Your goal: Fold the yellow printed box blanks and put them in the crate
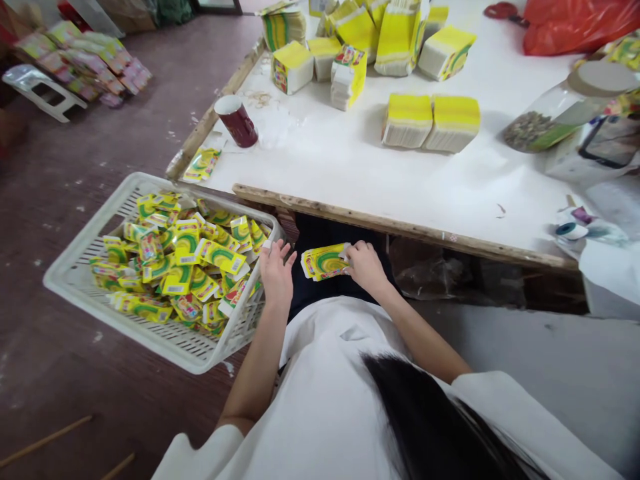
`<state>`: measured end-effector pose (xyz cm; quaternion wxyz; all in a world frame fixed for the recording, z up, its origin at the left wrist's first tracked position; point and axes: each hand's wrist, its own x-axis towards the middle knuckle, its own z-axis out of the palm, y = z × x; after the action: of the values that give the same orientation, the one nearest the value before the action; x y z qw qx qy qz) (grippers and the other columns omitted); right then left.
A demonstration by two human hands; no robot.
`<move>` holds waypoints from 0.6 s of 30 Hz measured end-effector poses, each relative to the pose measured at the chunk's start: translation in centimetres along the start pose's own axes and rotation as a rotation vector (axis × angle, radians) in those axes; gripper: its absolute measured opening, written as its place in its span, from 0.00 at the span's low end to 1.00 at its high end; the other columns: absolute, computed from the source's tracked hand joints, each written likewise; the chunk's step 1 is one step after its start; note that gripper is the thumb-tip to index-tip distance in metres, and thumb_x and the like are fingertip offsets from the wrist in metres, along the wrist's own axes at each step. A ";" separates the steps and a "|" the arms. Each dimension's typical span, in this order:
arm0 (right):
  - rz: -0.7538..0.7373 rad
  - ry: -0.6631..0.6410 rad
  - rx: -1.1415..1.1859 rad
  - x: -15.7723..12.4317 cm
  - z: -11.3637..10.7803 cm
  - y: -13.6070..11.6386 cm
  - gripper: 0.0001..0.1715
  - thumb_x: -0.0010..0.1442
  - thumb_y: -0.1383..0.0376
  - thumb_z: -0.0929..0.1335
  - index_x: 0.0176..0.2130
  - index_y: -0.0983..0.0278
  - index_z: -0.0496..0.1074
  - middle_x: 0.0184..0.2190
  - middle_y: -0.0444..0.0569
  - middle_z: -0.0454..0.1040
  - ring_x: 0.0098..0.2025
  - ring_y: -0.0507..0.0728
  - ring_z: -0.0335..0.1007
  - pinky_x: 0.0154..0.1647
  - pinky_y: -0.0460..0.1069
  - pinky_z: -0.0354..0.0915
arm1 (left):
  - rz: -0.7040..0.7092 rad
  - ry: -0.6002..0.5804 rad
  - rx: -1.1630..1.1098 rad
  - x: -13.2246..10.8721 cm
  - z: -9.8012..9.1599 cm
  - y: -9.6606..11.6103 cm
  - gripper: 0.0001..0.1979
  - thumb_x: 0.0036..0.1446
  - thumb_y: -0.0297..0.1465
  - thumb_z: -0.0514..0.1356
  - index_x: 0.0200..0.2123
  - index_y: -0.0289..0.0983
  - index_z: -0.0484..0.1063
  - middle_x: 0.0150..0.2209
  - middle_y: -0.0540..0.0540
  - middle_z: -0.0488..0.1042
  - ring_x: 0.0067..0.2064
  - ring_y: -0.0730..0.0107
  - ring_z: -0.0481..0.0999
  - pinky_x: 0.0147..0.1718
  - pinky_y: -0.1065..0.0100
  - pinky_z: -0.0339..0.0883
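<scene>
On my lap lie several flat yellow cartons (324, 262), overlapping in a small stack with green swirls printed on them. The fingers of my right hand (367, 268) are closed on the right end of this stack. My left hand (278, 270) holds nothing, its fingers spread, beside the near right corner of a white plastic basket (123, 333). Many small yellow boxes (183, 243) lie jumbled inside that basket, some with barcodes showing.
A white table with a wooden edge (400, 229) stands before me. It bears bundles of yellow cartons (453, 120), a maroon mug (237, 121), a clear jar (565, 110) and a red bag (580, 27). A white stool (45, 90) with pink packs is at the far left.
</scene>
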<state>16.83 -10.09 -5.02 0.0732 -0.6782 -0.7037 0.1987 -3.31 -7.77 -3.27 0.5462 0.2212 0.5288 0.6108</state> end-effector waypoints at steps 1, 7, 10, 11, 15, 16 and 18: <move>-0.001 0.001 0.028 0.0 -0.1 0.0 0.11 0.55 0.70 0.74 0.41 0.64 0.74 0.45 0.60 0.73 0.48 0.67 0.67 0.49 0.57 0.64 | 0.002 -0.001 0.012 0.1 -0.1 -0.2 0.19 0.56 0.44 0.65 0.46 0.42 0.67 0.55 0.40 0.71 0.52 0.65 0.76 0.49 0.62 0.72; 0.031 0.004 0.168 0.3 -0.2 0.7 0.05 0.59 0.71 0.68 0.35 0.62 0.69 0.36 0.52 0.77 0.40 0.60 0.72 0.41 0.51 0.64 | 0.074 0.012 0.115 0.4 -0.9 -1.7 0.29 0.54 0.56 0.62 0.48 0.41 0.66 0.56 0.37 0.71 0.54 0.63 0.76 0.50 0.62 0.71; 0.053 0.054 0.410 0.2 -0.8 1.0 0.05 0.59 0.64 0.68 0.36 0.60 0.65 0.31 0.44 0.74 0.31 0.55 0.69 0.33 0.48 0.63 | 0.245 -0.091 0.143 -0.7 -0.7 -2.5 0.39 0.48 0.63 0.62 0.54 0.43 0.64 0.61 0.35 0.68 0.61 0.57 0.72 0.56 0.58 0.69; 0.036 0.068 0.531 0.0 -1.2 0.8 0.08 0.58 0.62 0.68 0.36 0.59 0.63 0.30 0.42 0.73 0.29 0.54 0.67 0.31 0.47 0.62 | 0.289 -0.147 0.148 -1.2 -0.4 -2.7 0.42 0.46 0.64 0.62 0.57 0.44 0.63 0.62 0.35 0.67 0.63 0.56 0.70 0.57 0.57 0.68; -0.137 0.005 0.776 -0.9 -3.1 -1.1 0.11 0.55 0.63 0.68 0.32 0.59 0.59 0.26 0.38 0.66 0.26 0.51 0.62 0.28 0.46 0.59 | 0.213 -0.335 0.116 -3.8 2.1 -2.8 0.38 0.56 0.58 0.60 0.62 0.44 0.63 0.62 0.36 0.69 0.64 0.52 0.70 0.58 0.53 0.69; -0.183 -0.003 0.772 -1.2 -3.6 -1.7 0.10 0.54 0.65 0.68 0.31 0.59 0.59 0.25 0.38 0.65 0.26 0.51 0.61 0.28 0.46 0.58 | 0.185 -0.346 0.088 -4.3 2.8 -2.6 0.35 0.59 0.56 0.58 0.63 0.43 0.63 0.61 0.36 0.71 0.63 0.52 0.72 0.58 0.52 0.70; -0.272 0.046 0.774 -1.7 -4.3 -2.6 0.09 0.54 0.69 0.67 0.30 0.59 0.60 0.26 0.40 0.64 0.27 0.52 0.60 0.29 0.47 0.59 | 0.183 -0.344 0.050 -4.9 3.9 -2.2 0.32 0.63 0.54 0.55 0.63 0.43 0.64 0.60 0.37 0.73 0.60 0.52 0.74 0.56 0.52 0.72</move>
<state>16.16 -10.98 0.21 0.3644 -0.5056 -0.6585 0.4219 2.45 -10.99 -2.41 0.5651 0.3828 0.4204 0.5979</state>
